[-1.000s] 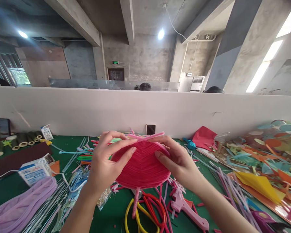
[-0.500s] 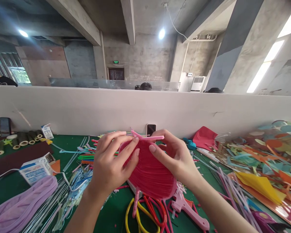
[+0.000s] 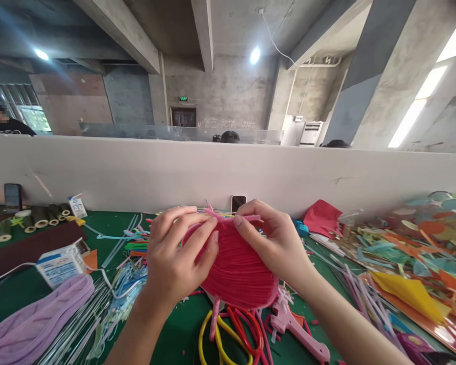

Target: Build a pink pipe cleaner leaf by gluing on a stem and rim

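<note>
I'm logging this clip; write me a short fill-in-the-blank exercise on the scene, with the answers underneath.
1. The left hand and right hand are at the red piece's ____ edge (upper or lower).
2. The strip pinched by the right hand and the glue gun are both coloured ____.
3. Of the two hands, the glue gun lies nearer the ____ one.
4. Below the red piece, a red loop lies beside a ____ loop.

Missing words: upper; pink; right; yellow.

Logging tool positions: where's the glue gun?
Head view: the glue gun lies on the green table, right of the red loops, below the right hand in frame.
</note>
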Tool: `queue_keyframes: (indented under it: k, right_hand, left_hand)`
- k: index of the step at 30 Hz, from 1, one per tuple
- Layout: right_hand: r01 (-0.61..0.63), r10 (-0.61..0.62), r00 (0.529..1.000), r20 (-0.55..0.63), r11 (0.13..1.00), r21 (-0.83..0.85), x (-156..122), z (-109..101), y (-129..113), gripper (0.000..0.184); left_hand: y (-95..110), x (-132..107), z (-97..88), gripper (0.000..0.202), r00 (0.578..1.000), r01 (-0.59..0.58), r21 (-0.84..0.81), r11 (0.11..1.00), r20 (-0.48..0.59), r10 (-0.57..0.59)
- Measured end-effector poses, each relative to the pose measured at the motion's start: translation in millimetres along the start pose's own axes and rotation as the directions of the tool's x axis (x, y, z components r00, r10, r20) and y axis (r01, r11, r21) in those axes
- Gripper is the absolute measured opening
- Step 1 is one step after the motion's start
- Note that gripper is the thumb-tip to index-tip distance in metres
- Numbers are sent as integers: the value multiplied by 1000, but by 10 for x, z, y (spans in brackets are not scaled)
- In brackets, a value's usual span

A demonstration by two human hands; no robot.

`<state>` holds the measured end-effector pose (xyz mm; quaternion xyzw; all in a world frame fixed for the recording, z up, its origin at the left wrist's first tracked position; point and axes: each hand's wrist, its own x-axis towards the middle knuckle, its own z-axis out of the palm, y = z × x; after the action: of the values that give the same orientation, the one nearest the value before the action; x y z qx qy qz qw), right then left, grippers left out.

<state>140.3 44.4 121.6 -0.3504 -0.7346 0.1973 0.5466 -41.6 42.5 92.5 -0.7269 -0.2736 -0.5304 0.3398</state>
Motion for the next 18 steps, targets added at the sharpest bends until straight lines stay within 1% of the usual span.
queue_keyframes:
  k: [1, 2, 3, 4, 5, 6, 7, 8, 9, 12, 15, 16, 17, 18]
  right_hand:
    - [6, -6, 1000, 2, 1000, -11, -1, 5, -3, 11]
    - [16, -16, 1000, 5, 1000, -18, -3, 9, -4, 10]
    - [28, -28, 1000, 8, 999, -24, -5, 13, -4, 10]
    - [43, -42, 999, 8, 999, -30, -6, 16, -3, 10]
    - [59, -59, 998, 7, 998, -35, -6, 19, -1, 10]
    - [79, -79, 997, 3, 996, -42, -6, 22, 2, 9]
    - [104, -104, 995, -2, 993, -50, -5, 25, 5, 9]
    - [132, -133, 991, -3, 990, -58, -3, 27, 7, 9]
    - [160, -161, 987, -3, 985, -67, -1, 30, 9, 9]
    - [238, -239, 971, 6, 968, -82, 11, 41, 15, 10]
    - [291, -290, 957, 24, 953, -81, 30, 56, 26, 10]
    - [303, -302, 953, 30, 950, -80, 36, 61, 30, 10]
    - [313, -311, 950, 37, 947, -79, 43, 66, 34, 10]
    - [320, -317, 947, 44, 944, -76, 49, 72, 37, 10]
  left_hand:
    - [8, -2, -3, 23, 997, 73, -40, 997, -19, -73]
    - [14, -3, -9, 20, 985, 168, -94, 981, -29, -171]
    - [19, -3, -16, 17, 959, 276, -164, 947, -20, -283]
    - [20, -2, -25, 17, 920, 383, -244, 891, 18, -391]
    - [17, 1, -35, 19, 875, 478, -320, 818, 86, -477]
    - [11, 6, -45, 23, 830, 553, -382, 741, 173, -530]
    - [2, 12, -55, 25, 792, 608, -426, 670, 262, -552]
    - [-10, 20, -62, 25, 762, 645, -456, 613, 331, -556]
    - [-22, 28, -67, 22, 741, 670, -477, 570, 374, -558]
    - [-60, 49, -75, 12, 685, 722, -508, 470, 432, -586]
    - [-94, 57, -90, 16, 605, 788, -491, 372, 503, -617]
    - [-105, 57, -99, 17, 586, 803, -482, 351, 527, -616]
    - [-116, 57, -109, 17, 576, 811, -476, 342, 543, -611]
    - [-128, 56, -121, 16, 576, 812, -473, 342, 551, -604]
